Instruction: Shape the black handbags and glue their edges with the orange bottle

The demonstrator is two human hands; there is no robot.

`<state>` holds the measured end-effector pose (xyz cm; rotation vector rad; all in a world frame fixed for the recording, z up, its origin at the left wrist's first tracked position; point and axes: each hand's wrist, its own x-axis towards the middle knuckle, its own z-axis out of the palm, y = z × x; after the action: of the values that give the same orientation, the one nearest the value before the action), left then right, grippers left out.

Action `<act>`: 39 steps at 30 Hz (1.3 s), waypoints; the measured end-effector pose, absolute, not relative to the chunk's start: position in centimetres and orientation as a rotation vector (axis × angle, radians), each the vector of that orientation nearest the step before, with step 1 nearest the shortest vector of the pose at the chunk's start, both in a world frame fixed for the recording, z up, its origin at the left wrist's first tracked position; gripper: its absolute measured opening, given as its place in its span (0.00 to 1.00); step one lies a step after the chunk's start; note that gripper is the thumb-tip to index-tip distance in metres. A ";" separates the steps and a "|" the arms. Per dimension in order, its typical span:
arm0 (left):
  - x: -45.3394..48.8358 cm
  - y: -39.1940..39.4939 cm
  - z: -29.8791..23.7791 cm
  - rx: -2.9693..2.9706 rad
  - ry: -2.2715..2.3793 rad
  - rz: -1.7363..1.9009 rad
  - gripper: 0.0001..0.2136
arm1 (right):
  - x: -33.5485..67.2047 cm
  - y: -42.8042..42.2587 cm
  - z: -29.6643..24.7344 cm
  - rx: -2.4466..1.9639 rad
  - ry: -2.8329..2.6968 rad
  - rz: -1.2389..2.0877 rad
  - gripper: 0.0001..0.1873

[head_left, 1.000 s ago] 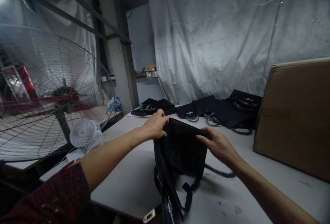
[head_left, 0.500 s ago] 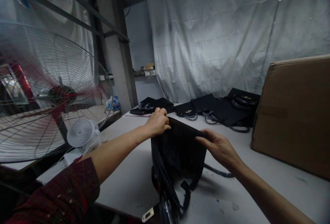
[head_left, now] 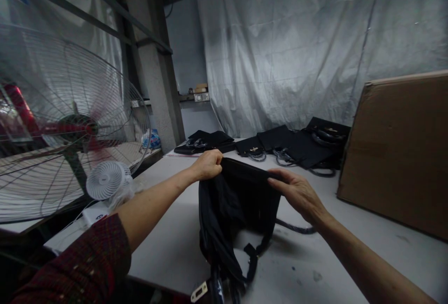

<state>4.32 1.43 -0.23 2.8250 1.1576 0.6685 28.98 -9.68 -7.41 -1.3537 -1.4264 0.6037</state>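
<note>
A black handbag (head_left: 241,196) stands on the white table in front of me, its opening spread so that the dark inside shows. At the far left corner of its rim, my left hand (head_left: 209,164) is closed on the edge. My right hand (head_left: 294,191) pinches the same rim at the right corner, thumb inside the opening. One wrapped handle (head_left: 296,227) sticks out to the right. A strap with a pale metal clasp plate (head_left: 199,292) hangs near the table's front edge. The bag's underside is hidden.
Several black bags (head_left: 294,147) with wrapped handles lie along the back of the table (head_left: 168,229). A large cardboard box (head_left: 395,150) stands at right. At left are a big caged fan (head_left: 75,126) and a small white fan (head_left: 107,180).
Both hands keep hold of the bag's rim. The left hand and the bag's left side have shifted slightly left, and the opening looks a little wider.
</note>
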 end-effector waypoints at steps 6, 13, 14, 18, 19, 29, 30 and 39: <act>4.2 1.3 0.5 2.720 1.198 0.614 0.09 | 28.7 -9.5 -7.1 -1.313 -1.341 0.693 0.19; 4.5 1.4 0.5 2.807 1.130 0.484 0.21 | 29.0 -9.3 -7.8 -1.292 -1.363 0.691 0.18; 4.6 1.4 0.4 2.812 1.123 0.474 0.21 | 29.0 -9.2 -7.9 -1.294 -1.365 0.681 0.18; 5.0 1.7 0.3 2.807 1.064 0.487 0.11 | 29.1 -9.2 -8.1 -1.311 -1.379 0.642 0.18; 5.1 1.8 0.3 2.805 1.043 0.505 0.08 | 29.1 -9.2 -8.1 -1.316 -1.376 0.641 0.18; 5.0 2.0 -0.1 2.626 1.100 0.684 0.08 | 28.9 -9.0 -7.7 -1.312 -1.372 0.588 0.21; 5.0 1.9 0.0 2.616 1.116 0.694 0.07 | 29.0 -8.9 -7.7 -1.307 -1.360 0.588 0.21; 5.4 1.4 0.2 2.669 1.258 0.712 0.06 | 28.1 -7.9 -6.1 -1.483 -1.379 0.469 0.14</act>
<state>5.40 1.40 0.22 2.6685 1.2579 0.7116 28.11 -7.88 -6.07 -1.4832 -1.3786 0.4688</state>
